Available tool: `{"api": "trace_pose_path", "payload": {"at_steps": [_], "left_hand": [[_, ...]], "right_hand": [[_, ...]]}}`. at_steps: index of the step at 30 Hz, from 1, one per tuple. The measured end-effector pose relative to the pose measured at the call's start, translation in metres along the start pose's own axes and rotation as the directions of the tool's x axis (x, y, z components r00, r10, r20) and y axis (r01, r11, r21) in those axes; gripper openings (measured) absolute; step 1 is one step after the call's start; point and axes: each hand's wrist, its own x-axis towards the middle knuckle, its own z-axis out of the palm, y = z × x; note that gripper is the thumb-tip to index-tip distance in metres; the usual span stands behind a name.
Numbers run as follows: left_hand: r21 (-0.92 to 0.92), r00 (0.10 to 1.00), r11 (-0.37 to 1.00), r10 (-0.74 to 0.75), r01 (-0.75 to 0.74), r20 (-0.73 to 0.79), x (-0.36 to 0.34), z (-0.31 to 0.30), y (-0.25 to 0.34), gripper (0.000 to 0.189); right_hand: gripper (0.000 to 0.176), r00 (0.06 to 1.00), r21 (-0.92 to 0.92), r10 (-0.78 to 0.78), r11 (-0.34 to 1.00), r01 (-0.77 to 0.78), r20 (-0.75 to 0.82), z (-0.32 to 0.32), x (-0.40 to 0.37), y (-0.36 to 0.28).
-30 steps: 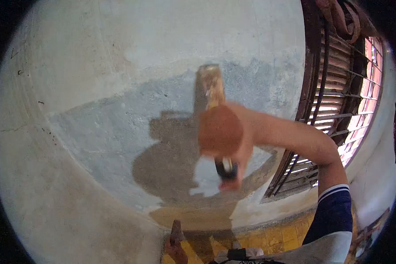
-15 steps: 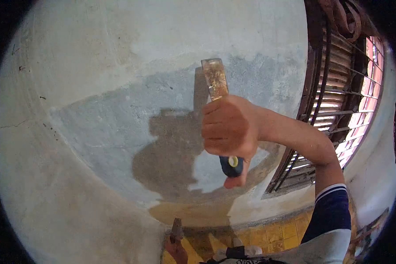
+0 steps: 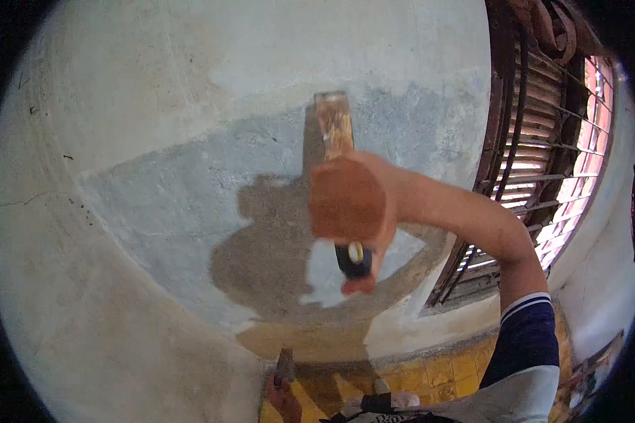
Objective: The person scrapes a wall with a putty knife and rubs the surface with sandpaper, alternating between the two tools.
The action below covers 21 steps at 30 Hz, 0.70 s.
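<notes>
My right hand [image 3: 349, 201] is closed around the dark handle of a putty knife [image 3: 334, 120], held upright at the wall. The blade is stained brown, with its tip near the upper border of the grey patch [image 3: 169, 190]. Below the fist, the end of the handle shows with a pale yellowish spot. Low in the view, my left hand [image 3: 283, 402] grips a second flat-bladed tool, seemingly another putty knife [image 3: 284, 364], its dark blade pointing up.
Whitish wall [image 3: 141, 84] surrounds the grey patch, which carries the shadow of my head and arm. On the right stands a window [image 3: 536, 162] with louvres and metal bars, close to my forearm. Yellow floor tiles [image 3: 437, 374] lie below.
My right hand and its putty knife have shifted a little to the left along the wall, slightly blurred by motion. My left hand stays nearly still.
</notes>
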Motion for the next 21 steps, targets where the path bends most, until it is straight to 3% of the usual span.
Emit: {"api": "trace_pose_path", "payload": {"at_steps": [2,4,7,10,13,16,21], "left_hand": [[-0.104,0.999,0.993,-0.052,0.05,-0.014,0.001,0.003,-0.004,0.046],[-0.075,0.992,0.99,-0.122,0.121,-0.007,-0.002,-0.002,0.0,0.048],[0.121,0.996,0.989,-0.087,0.089,-0.026,0.004,0.0,0.004,0.052],[0.18,0.999,0.983,0.027,-0.02,-0.035,-0.002,0.008,0.0,0.054],[0.051,0.997,0.996,-0.07,0.072,-0.038,-0.005,0.001,0.001,0.055],[0.052,0.999,0.997,-0.049,0.049,-0.008,0.0,-0.007,-0.01,0.051],[0.161,1.0,0.987,0.023,-0.02,-0.017,0.012,-0.003,-0.018,0.046]], "right_hand": [[0.064,0.999,-0.021,-0.037,0.999,0.037,0.008,-0.003,-0.005,0.025],[0.065,0.999,-0.083,-0.023,0.996,0.02,-0.032,0.001,-0.006,0.025],[0.058,0.993,0.035,0.067,0.997,-0.071,0.101,0.006,-0.003,-0.003],[0.058,0.993,0.081,0.115,0.99,-0.112,-0.028,0.013,-0.022,0.026],[0.06,0.995,-0.07,0.013,0.997,-0.019,-0.095,0.0,-0.016,0.016],[0.065,0.996,0.141,0.064,0.987,-0.073,0.069,0.017,-0.021,-0.045],[0.062,0.953,0.498,0.301,0.832,-0.243,-0.038,0.102,-0.053,-0.2]]}}
